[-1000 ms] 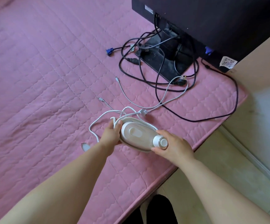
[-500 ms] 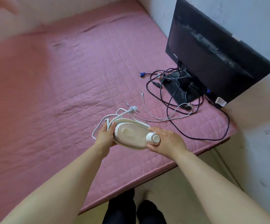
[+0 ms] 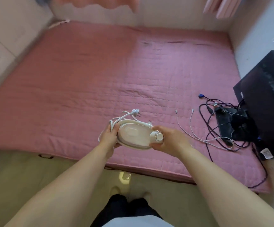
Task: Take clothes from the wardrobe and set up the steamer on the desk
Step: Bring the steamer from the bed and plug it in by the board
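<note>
I hold a white hand steamer (image 3: 135, 136) in the air above the near edge of the pink mattress (image 3: 100, 79). My left hand (image 3: 109, 137) grips its left end together with loops of its white cord (image 3: 116, 119). The cord's plug (image 3: 136, 111) sticks up behind the steamer. My right hand (image 3: 170, 139) grips the right end, next to the round knob (image 3: 159, 136). No clothes or desk are in view.
A black monitor (image 3: 267, 99) stands on the mattress at the right amid tangled black cables (image 3: 211, 125) and thin white cables (image 3: 193, 131). White cupboard doors (image 3: 3, 40) are at the far left. Beige floor (image 3: 34, 174) and my legs lie below.
The steamer has come up off the mattress and back toward its near edge, still in both hands. The view has pulled back and swung left, with the monitor now far right.
</note>
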